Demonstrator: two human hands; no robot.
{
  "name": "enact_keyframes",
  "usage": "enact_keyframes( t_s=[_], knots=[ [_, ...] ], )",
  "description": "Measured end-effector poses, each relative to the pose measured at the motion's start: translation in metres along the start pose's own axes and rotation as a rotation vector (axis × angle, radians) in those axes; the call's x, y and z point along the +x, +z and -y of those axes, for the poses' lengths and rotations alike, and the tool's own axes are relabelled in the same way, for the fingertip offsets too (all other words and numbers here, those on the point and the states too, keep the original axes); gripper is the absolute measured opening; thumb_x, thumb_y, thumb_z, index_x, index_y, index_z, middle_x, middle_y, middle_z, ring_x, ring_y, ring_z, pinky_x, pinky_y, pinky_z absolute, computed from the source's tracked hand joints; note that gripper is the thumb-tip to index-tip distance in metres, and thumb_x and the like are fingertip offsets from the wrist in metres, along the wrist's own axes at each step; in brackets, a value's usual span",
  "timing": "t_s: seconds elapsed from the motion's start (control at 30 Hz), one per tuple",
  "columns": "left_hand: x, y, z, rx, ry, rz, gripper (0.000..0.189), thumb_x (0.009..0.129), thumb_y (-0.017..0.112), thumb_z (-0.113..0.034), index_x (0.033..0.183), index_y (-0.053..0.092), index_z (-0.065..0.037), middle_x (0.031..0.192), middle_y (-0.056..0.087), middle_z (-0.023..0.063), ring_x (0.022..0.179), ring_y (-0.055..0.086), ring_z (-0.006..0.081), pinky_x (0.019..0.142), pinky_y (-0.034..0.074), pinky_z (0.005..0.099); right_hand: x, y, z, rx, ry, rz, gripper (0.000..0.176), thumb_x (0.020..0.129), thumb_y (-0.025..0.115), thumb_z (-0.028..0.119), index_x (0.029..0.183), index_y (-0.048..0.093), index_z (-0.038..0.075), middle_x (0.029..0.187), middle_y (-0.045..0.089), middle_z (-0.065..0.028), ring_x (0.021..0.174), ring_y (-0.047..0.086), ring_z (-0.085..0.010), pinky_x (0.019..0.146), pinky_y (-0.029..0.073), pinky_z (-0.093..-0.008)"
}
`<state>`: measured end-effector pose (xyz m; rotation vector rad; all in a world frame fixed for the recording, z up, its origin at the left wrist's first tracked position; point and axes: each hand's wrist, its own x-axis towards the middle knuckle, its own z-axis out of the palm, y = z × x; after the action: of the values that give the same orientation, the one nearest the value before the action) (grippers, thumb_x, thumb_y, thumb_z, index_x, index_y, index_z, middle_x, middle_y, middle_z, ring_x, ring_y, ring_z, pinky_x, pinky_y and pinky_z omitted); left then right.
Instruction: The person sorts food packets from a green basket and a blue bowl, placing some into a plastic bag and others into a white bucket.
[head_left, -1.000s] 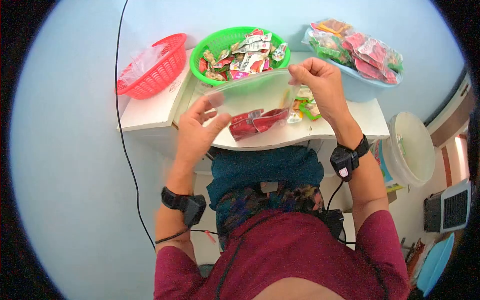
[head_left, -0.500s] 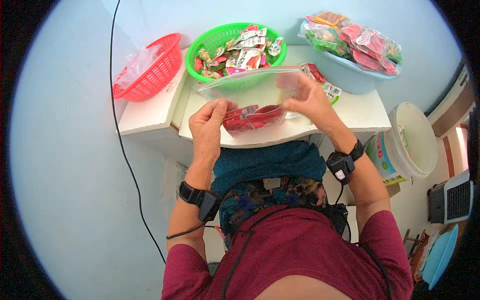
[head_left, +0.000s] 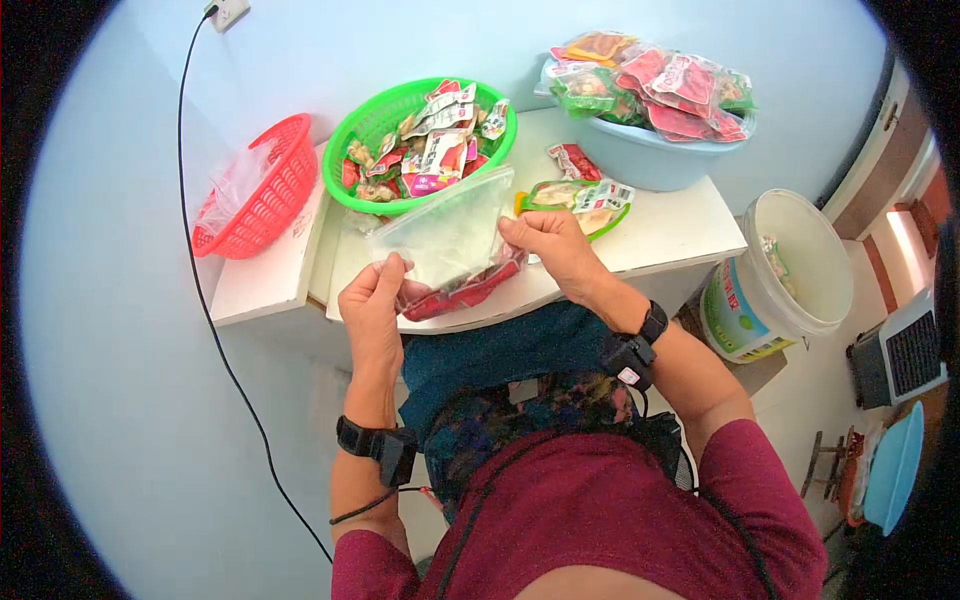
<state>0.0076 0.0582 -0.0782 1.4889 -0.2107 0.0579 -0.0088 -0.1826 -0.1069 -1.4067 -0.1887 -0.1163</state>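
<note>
Between my hands is a clear zip bag [head_left: 445, 235] with red packets [head_left: 465, 292] lying along its bottom. My left hand [head_left: 374, 300] pinches the bag's left side between thumb and fingers. The right side is gripped by my right hand [head_left: 555, 245], thumb on top. Its upper part is tilted away from me, over the table. Just beyond it stands a green basket [head_left: 350, 127] full of small food packets [head_left: 440, 150]. A larger green-edged packet [head_left: 580, 200] and a small red packet [head_left: 573, 162] lie on the table to the right of the bag.
A red basket [head_left: 270, 205] with clear plastic bags stands at the left of the white table [head_left: 665, 225]. At the back right, a blue basin [head_left: 655, 160] is heaped with filled bags. A white bucket [head_left: 745, 310] stands on the floor at right. A black cable [head_left: 225, 360] hangs along the wall.
My right hand has closed on the bag's right side, where its fingers were looser before. The bag now tilts, its right end higher. The whole view has shifted.
</note>
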Motion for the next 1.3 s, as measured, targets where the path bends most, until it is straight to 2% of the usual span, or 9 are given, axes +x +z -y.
enact_keyframes(
  t_s=[0.27,0.37,0.57,0.7,0.9,1.0,1.1,1.2,1.3],
  knots=[
    [-0.008,-0.008,0.013,-0.214,-0.160,0.027,0.034,0.090,0.062,-0.010,0.121,0.057,0.002,0.095,0.067,0.0065,0.067,0.059,0.0097,0.061,0.046,0.0228,-0.015,0.005,-0.008,-0.001,0.057,-0.187,0.017,0.085,0.068,0.016,0.073,0.069,0.003,0.070,0.065,-0.0015,0.063,0.053,-0.0064,0.063,0.041,-0.0228],
    [-0.012,-0.004,0.013,-0.160,-0.177,-0.032,0.036,0.091,0.062,-0.009,0.126,0.054,-0.003,0.097,0.068,0.0076,0.072,0.063,0.0102,0.065,0.052,0.0233,-0.012,0.004,-0.014,0.003,0.060,-0.225,0.017,0.083,0.069,0.014,0.070,0.066,0.003,0.067,0.063,-0.0009,0.061,0.052,-0.0066,0.060,0.040,-0.0234],
    [-0.022,-0.010,0.012,0.412,0.486,-0.196,0.047,0.087,0.067,-0.014,0.131,0.052,-0.005,0.120,0.062,0.0104,0.118,0.055,0.0229,0.096,0.046,0.0373,-0.009,0.010,-0.001,0.097,0.102,-0.289,0.019,0.079,0.069,0.013,0.064,0.062,0.002,0.063,0.059,-0.0016,0.057,0.051,-0.0093,0.055,0.040,-0.0248],
    [-0.031,-0.002,-0.017,0.838,0.767,0.229,0.053,0.082,0.072,-0.017,0.130,0.054,-0.005,0.135,0.054,0.0165,0.134,0.042,0.0288,0.107,0.037,0.0417,-0.010,0.010,0.006,0.101,0.109,-0.297,0.018,0.078,0.068,0.013,0.065,0.063,0.003,0.063,0.059,-0.0017,0.058,0.052,-0.0094,0.056,0.041,-0.0247],
    [-0.011,-0.003,0.031,0.662,0.587,0.360,0.044,0.074,0.076,-0.001,0.116,0.066,-0.008,0.119,0.065,0.0141,0.116,0.059,0.0252,0.092,0.051,0.0333,-0.012,0.009,0.009,0.082,0.168,-0.330,0.017,0.080,0.070,0.017,0.075,0.064,0.002,0.071,0.062,-0.0018,0.063,0.053,-0.0088,0.060,0.042,-0.0242],
    [-0.012,-0.001,0.037,0.518,0.415,0.330,0.037,0.075,0.073,0.003,0.111,0.069,-0.007,0.110,0.069,0.0110,0.102,0.065,0.0192,0.087,0.053,0.0283,-0.012,-0.003,0.001,-0.068,0.044,-0.322,0.033,0.079,0.074,0.022,0.101,0.063,0.000,0.093,0.065,-0.0066,0.085,0.060,-0.0142,0.076,0.047,-0.0260],
    [-0.009,-0.004,0.040,0.420,0.250,0.343,0.035,0.078,0.071,0.004,0.111,0.069,-0.005,0.107,0.070,0.0084,0.096,0.066,0.0141,0.086,0.053,0.0264,-0.015,-0.009,-0.002,-0.177,-0.430,-0.215,0.061,0.076,0.078,0.025,0.127,0.053,0.001,0.121,0.059,-0.0122,0.116,0.055,-0.0216,0.098,0.042,-0.0329],
    [-0.005,-0.007,0.046,0.341,0.198,0.359,0.033,0.080,0.069,0.005,0.112,0.068,-0.002,0.105,0.070,0.0070,0.095,0.065,0.0127,0.084,0.052,0.0250,-0.024,-0.021,0.011,-0.597,-0.344,0.172,0.079,0.071,0.080,0.023,0.139,0.042,0.004,0.141,0.047,-0.0147,0.132,0.043,-0.0256,0.109,0.033,-0.0370],
    [0.000,-0.006,0.047,0.226,0.152,0.361,0.033,0.081,0.069,0.004,0.113,0.067,0.001,0.105,0.070,0.0066,0.093,0.065,0.0127,0.082,0.052,0.0247,-0.018,-0.021,-0.017,-0.739,-0.295,0.170,0.080,0.063,0.084,0.016,0.135,0.049,0.012,0.145,0.042,-0.0170,0.134,0.042,-0.0309,0.110,0.033,-0.0400]
  ],
)
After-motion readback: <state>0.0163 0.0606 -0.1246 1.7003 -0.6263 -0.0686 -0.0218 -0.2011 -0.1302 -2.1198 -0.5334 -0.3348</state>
